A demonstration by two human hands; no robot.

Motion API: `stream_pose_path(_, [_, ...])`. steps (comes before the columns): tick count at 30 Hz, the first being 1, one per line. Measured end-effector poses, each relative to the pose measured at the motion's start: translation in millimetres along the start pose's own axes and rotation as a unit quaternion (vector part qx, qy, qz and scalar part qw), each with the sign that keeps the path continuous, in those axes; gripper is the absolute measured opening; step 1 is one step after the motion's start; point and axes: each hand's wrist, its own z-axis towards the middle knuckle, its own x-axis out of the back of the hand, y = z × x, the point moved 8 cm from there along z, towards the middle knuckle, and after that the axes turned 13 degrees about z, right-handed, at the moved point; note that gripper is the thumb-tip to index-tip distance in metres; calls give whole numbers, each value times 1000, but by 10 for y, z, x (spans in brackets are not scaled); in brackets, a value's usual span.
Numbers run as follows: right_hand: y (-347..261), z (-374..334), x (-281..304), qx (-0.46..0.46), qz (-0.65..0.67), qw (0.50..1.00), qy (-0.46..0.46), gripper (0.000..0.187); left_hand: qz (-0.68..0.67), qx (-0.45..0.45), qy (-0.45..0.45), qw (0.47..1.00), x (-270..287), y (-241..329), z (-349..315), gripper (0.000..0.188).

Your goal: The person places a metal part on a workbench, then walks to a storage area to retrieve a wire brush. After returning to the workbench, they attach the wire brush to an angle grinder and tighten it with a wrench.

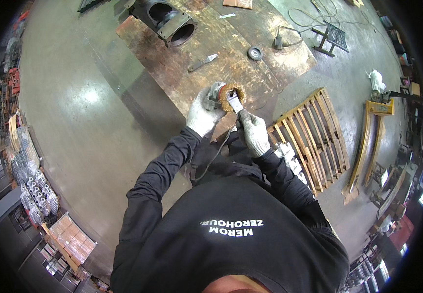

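In the middle of the head view, my gloved left hand is wrapped round the head of a corded power tool, which looks like an angle grinder. A round brass-coloured wire brush is fitted on it and faces up to the right. My gloved right hand grips a scraper by its dark handle. The flat blade reaches into the centre of the brush; whether it touches the hub I cannot tell. The grinder's cord hangs down by my body.
Before me stands a worn metal-topped table. On it are a dark flanged casting, another scraper, a round disc and a dark corded device. A wooden pallet lies right, with a small black stand beyond.
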Motion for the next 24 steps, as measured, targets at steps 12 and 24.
stream_pose_path(12, [106, 53, -54, -9, 48, 999, -5, 39, -274, 79, -12, 958, -36, -246, 102, 70])
stream_pose_path(24, [135, 86, -21, -10, 66, 998, 18, 35, -259, 19, -58, 964, -111, -191, 177, 78])
